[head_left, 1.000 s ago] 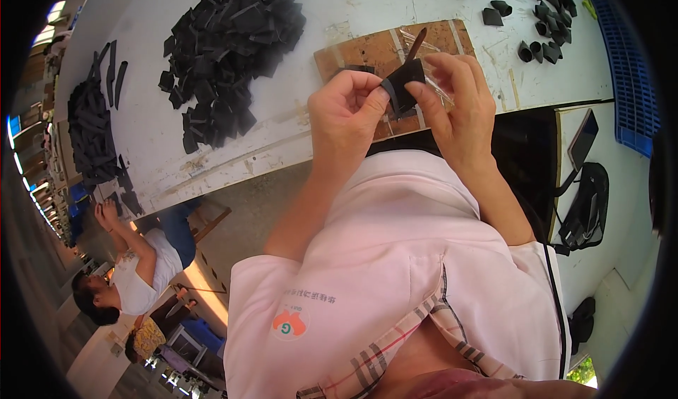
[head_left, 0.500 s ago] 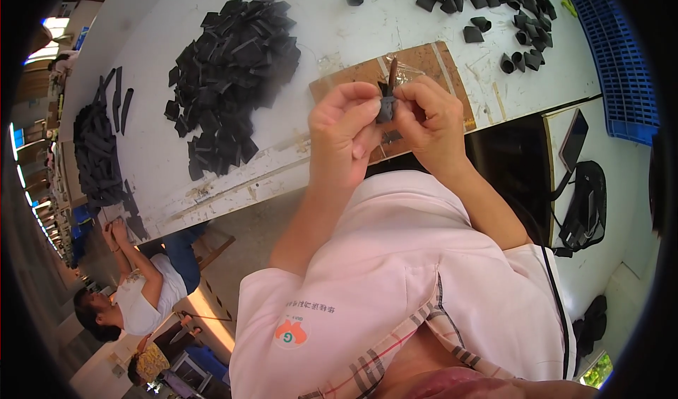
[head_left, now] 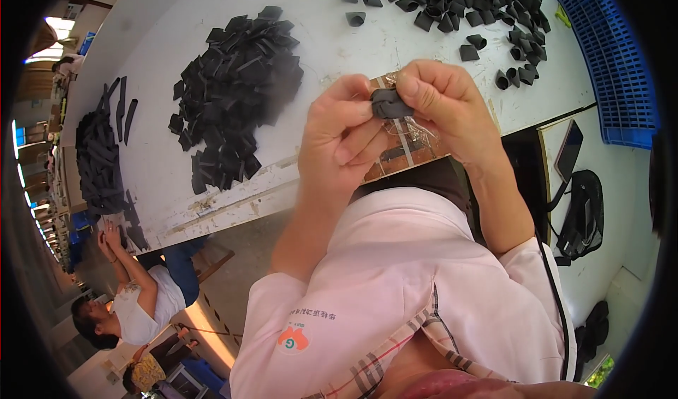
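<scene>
Left hand (head_left: 344, 132): pinching the black piece (head_left: 390, 104)
Right hand (head_left: 448, 108): gripping its other end
Board (head_left: 424, 152): below both hands — at the desk's (head_left: 325, 39) near edge

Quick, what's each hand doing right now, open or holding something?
Left hand: closed, pinching the left side of the black piece.
Right hand: closed, pinching its right side.

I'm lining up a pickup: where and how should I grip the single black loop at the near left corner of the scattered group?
Probably pinch the black loop across its middle, coming from above on the near side: its curled body looks raised off the white table, and its nearest scattered neighbours lie beyond it and rightward.
</scene>
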A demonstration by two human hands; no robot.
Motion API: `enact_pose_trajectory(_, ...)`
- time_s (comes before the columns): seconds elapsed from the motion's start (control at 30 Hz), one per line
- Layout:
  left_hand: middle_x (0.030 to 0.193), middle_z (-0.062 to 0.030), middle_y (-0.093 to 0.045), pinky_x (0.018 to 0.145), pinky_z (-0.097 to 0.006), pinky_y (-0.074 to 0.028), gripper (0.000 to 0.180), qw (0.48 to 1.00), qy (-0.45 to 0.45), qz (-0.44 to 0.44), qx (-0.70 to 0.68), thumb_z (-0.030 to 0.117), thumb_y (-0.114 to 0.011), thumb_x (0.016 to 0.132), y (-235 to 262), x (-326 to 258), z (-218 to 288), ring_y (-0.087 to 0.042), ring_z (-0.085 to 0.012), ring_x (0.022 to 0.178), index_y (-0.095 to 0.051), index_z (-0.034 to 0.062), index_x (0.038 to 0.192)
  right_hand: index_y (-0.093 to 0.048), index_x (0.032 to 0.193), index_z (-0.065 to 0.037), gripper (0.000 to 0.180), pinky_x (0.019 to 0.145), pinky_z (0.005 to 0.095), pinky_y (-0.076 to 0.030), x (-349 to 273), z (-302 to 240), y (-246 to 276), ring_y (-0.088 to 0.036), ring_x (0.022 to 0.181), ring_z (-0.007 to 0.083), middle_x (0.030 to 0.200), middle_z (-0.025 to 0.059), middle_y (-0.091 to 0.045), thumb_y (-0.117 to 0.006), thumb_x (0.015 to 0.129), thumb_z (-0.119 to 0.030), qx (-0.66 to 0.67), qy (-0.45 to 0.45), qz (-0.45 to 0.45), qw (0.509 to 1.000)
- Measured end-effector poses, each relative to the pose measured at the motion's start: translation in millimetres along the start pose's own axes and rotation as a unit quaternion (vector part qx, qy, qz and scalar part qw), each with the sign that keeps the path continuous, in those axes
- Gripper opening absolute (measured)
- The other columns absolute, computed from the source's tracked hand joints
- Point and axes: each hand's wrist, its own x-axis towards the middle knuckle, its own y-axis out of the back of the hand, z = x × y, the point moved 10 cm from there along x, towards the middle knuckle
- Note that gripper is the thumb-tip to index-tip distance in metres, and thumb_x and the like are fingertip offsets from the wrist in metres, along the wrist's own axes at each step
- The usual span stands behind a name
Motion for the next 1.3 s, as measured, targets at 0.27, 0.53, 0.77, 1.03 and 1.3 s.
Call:
enact_pose_trajectory(0.27, 0.069, -0.0058, -0.056, 0.034, -0.016, -0.025, 0.020, 0.999, 0.006, 0.030, 0.042, 0.001, -0.046, 0.082, 22, 4, -21, -0.034, -0.0032, 0.036, -0.050, -0.0006, 0.102, -0.051, 0.066, -0.006, 0.030, 0.043, 0.0183, -0.026, 9, 39, 1, -0.033, 0.048, 0.0029, 0.052, -0.0060, -0.038, -0.055, 0.085, -0.029, 0.098, -0.045, -0.066, 0.992)
enact_pose_trajectory(0.53, 0.091, -0.0102, -0.058, 0.074, -0.024, -0.042, 0.023, 0.771, -0.340, -0.007, 0.538, 0.001, -0.056, 0.081, -35, -14, 42, -0.054, -0.0144, 0.083, -0.054, -0.0047, 0.103, -0.056, 0.089, -0.004, 0.031, 0.045, 0.0266, -0.039, -27, -45, 12, -0.050, 0.054, 0.0190, 0.078, 0.0080, -0.052, -0.063, 0.075, -0.031, -0.389, 0.322, 0.144, 0.851)
enact_pose_trajectory(0.77, 0.082, -0.0076, -0.057, 0.063, -0.021, -0.043, 0.010, 0.789, -0.358, -0.024, 0.500, -0.001, -0.058, 0.079, -33, -14, 40, -0.053, -0.0121, 0.070, -0.059, -0.0002, 0.089, -0.056, 0.083, -0.004, 0.022, 0.048, 0.0298, -0.042, -31, -50, -10, -0.051, 0.058, 0.0203, 0.072, 0.0067, -0.050, -0.068, 0.068, -0.015, -0.423, 0.325, 0.110, 0.838)
enact_pose_trajectory(1.03, 0.081, -0.0071, -0.055, 0.062, -0.020, -0.042, 0.008, 0.778, -0.360, -0.001, 0.515, -0.001, -0.056, 0.080, -33, -16, 34, -0.052, -0.0120, 0.069, -0.059, -0.0005, 0.087, -0.053, 0.076, -0.002, 0.012, 0.049, 0.0302, -0.041, -26, -31, -1, -0.051, 0.058, 0.0235, 0.070, 0.0083, -0.050, -0.063, 0.069, -0.001, -0.335, 0.344, 0.122, 0.869)
enact_pose_trajectory(1.3, 0.084, -0.0051, -0.054, 0.065, -0.022, -0.041, 0.007, 0.820, -0.360, 0.010, 0.445, 0.003, -0.057, 0.081, -29, -19, 36, -0.049, -0.0113, 0.072, -0.060, 0.0002, 0.087, -0.057, 0.082, -0.002, 0.014, 0.049, 0.0279, -0.041, -21, -40, -5, -0.052, 0.056, 0.0201, 0.073, 0.0079, -0.051, -0.063, 0.070, -0.003, -0.316, 0.248, 0.082, 0.912)
